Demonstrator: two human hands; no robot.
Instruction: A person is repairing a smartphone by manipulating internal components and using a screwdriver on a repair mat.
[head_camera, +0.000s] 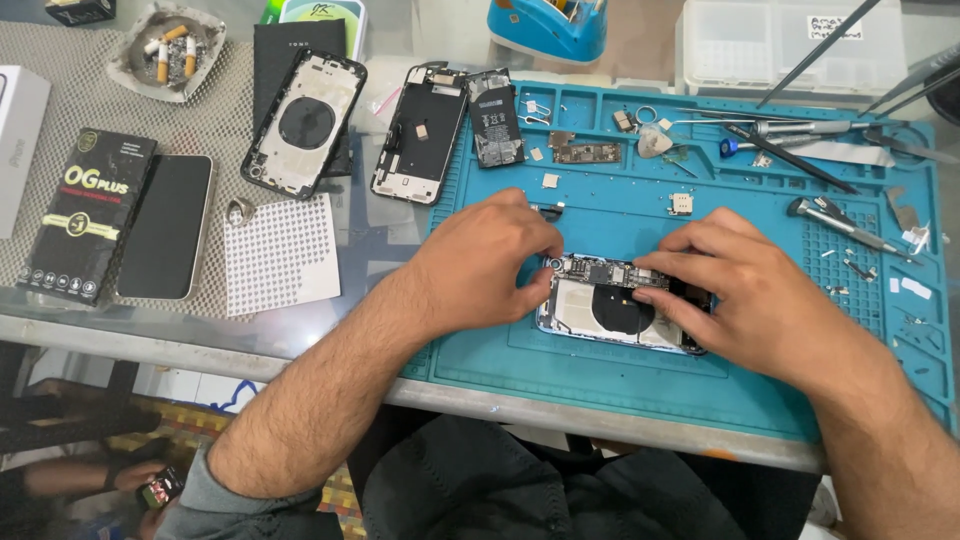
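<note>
Head view: left hand (490, 262) and right hand (745, 290), fingers pinched on opened phone housing (610, 312).

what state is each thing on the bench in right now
opened phone: back up, insides bare, on blue mat
left hand: fingertips on phone's edge
right hand: fingertips on its board
phone housing: empty
battery: removed, lying loose
ashtray: holds butts

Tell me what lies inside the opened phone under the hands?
Inside the opened phone: a circuit board and dark round coil. The left hand and right hand cover both ends.
</note>
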